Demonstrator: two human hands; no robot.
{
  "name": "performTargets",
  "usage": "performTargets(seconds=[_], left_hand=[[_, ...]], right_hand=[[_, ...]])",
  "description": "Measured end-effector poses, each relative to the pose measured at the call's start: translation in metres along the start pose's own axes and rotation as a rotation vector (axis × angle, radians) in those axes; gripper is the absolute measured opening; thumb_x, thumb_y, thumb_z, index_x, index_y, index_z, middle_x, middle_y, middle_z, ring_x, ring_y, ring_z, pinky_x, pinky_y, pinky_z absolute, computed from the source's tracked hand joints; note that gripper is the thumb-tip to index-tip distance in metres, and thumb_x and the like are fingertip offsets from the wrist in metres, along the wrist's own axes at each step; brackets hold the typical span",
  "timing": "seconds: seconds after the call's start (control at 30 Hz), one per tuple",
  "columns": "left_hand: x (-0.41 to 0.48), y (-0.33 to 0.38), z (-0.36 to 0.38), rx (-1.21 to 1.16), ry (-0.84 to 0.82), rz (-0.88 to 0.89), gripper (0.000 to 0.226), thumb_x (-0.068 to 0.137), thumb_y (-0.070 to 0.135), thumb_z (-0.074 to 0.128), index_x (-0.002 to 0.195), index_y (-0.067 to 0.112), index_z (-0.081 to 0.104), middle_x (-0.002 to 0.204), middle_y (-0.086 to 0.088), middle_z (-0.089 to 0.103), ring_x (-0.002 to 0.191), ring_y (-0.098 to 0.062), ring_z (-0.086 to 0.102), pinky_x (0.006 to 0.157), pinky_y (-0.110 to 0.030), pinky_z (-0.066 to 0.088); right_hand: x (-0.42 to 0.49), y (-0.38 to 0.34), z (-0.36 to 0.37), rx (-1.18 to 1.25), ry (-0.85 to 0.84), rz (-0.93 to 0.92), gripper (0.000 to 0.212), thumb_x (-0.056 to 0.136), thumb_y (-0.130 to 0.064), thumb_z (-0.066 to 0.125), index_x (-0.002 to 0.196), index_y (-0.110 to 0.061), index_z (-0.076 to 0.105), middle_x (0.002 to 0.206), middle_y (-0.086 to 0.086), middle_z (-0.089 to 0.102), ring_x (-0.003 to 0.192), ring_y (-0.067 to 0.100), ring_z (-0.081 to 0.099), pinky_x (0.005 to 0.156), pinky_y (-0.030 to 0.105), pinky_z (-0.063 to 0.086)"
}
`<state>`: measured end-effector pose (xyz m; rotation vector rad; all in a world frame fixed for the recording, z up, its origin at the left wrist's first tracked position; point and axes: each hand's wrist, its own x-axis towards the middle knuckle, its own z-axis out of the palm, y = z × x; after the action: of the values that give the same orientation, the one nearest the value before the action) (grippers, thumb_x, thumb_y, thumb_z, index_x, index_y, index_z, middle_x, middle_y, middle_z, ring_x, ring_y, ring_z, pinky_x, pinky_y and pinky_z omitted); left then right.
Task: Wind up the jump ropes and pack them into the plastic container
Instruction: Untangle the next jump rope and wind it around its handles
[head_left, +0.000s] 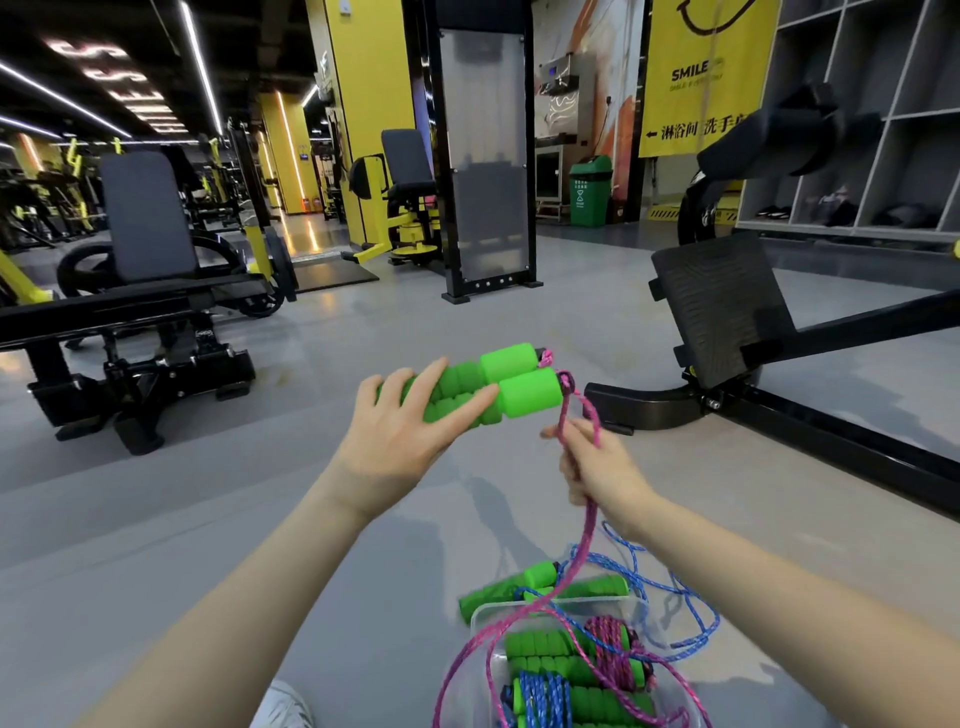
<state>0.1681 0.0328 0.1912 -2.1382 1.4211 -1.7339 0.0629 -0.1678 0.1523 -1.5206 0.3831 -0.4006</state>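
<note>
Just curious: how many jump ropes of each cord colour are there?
Pink: 2, the held pink rope and the wound pink rope in the container
Blue: 2, the wound blue rope in it and the loose blue rope on the floor
Total: 4

Four jump ropes show: one loose pink rope (586, 525), one loose blue rope (696, 610), one wound pink rope (608, 639) and one wound blue rope (545, 693). One plastic container (475, 621) holds both wound ones.
</note>
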Motion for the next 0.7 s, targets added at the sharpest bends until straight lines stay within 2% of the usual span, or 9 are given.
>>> performTargets(seconds=[0.1,0.17,0.2,0.3,0.37,0.43,0.53,0.63,0.7], left_hand=[[0.0,0.007,0.005,0.065,-0.119,-0.053,0.082,0.07,0.015,0.074,0.139,0.036,0.034,0.116,-0.018,0.06,0.077,-0.031,0.056,0.065,-0.037,0.038],[-0.005,0.004,0.009,0.097,-0.206,-0.068,0.09,0.063,0.012,0.076,0.138,0.036,0.034,0.111,-0.018,0.06,0.071,-0.029,0.054,0.062,-0.036,0.036],[-0.009,0.001,0.011,0.11,-0.233,-0.063,0.092,0.06,0.009,0.075,0.138,0.035,0.035,0.11,-0.018,0.06,0.07,-0.028,0.053,0.061,-0.035,0.034],[-0.019,-0.003,0.008,0.125,-0.269,0.008,0.084,0.062,0.001,0.056,0.137,0.032,0.036,0.108,-0.021,0.06,0.068,-0.028,0.051,0.061,-0.036,0.034],[-0.026,0.0,0.006,0.101,-0.266,0.066,0.071,0.073,-0.002,0.034,0.136,0.03,0.039,0.107,-0.022,0.061,0.068,-0.029,0.052,0.061,-0.037,0.038],[-0.031,0.005,0.005,0.083,-0.266,0.145,0.068,0.081,-0.004,0.021,0.137,0.029,0.04,0.107,-0.023,0.061,0.07,-0.03,0.052,0.063,-0.039,0.04],[-0.034,0.012,0.003,0.053,-0.25,0.308,0.067,0.086,-0.001,0.021,0.142,0.033,0.034,0.115,-0.022,0.058,0.079,-0.033,0.056,0.069,-0.043,0.045],[-0.028,0.023,-0.007,-0.062,-0.193,0.467,0.062,0.092,0.004,0.017,0.144,0.036,0.028,0.124,-0.021,0.048,0.084,-0.033,0.057,0.072,-0.043,0.048],[-0.019,0.032,-0.013,-0.134,-0.14,0.496,0.056,0.094,0.006,0.021,0.142,0.034,0.03,0.127,-0.02,0.045,0.086,-0.033,0.059,0.073,-0.042,0.048]], right_hand=[[-0.019,0.012,0.026,-0.093,0.056,0.052,0.037,0.099,-0.038,0.035,0.083,-0.01,0.054,0.05,0.001,0.03,0.032,0.006,0.025,0.042,0.02,0.022],[-0.038,0.014,0.034,-0.277,0.069,-0.093,0.041,0.098,-0.042,0.035,0.085,-0.005,0.047,0.053,-0.001,0.033,0.043,0.01,0.031,0.048,0.027,0.025],[-0.046,0.012,0.035,-0.39,0.036,-0.198,0.037,0.098,-0.039,0.036,0.085,-0.005,0.044,0.055,-0.001,0.034,0.049,0.013,0.032,0.051,0.03,0.026],[-0.059,-0.008,0.031,-0.69,-0.191,-0.386,0.013,0.097,-0.018,0.04,0.092,-0.007,0.045,0.059,0.0,0.04,0.054,0.018,0.034,0.055,0.034,0.028],[-0.054,-0.028,0.023,-0.863,-0.304,-0.385,0.015,0.092,-0.011,0.043,0.1,-0.006,0.055,0.066,0.0,0.047,0.058,0.017,0.039,0.057,0.028,0.031],[-0.047,-0.05,0.012,-0.985,-0.358,-0.404,0.016,0.088,-0.011,0.049,0.092,-0.007,0.064,0.062,0.0,0.047,0.055,0.011,0.038,0.053,0.024,0.029],[-0.036,-0.074,-0.006,-0.996,-0.338,-0.45,0.018,0.081,-0.011,0.056,0.067,-0.015,0.066,0.049,-0.002,0.043,0.047,0.007,0.034,0.05,0.024,0.028],[-0.021,-0.077,-0.023,-0.77,-0.391,-0.368,0.011,0.07,-0.013,0.056,0.067,-0.017,0.065,0.057,-0.003,0.049,0.051,0.002,0.039,0.051,0.017,0.032],[-0.016,-0.071,-0.033,-0.528,-0.398,-0.244,0.014,0.064,-0.01,0.051,0.067,-0.013,0.064,0.057,-0.003,0.048,0.05,0.005,0.037,0.048,0.016,0.029]])
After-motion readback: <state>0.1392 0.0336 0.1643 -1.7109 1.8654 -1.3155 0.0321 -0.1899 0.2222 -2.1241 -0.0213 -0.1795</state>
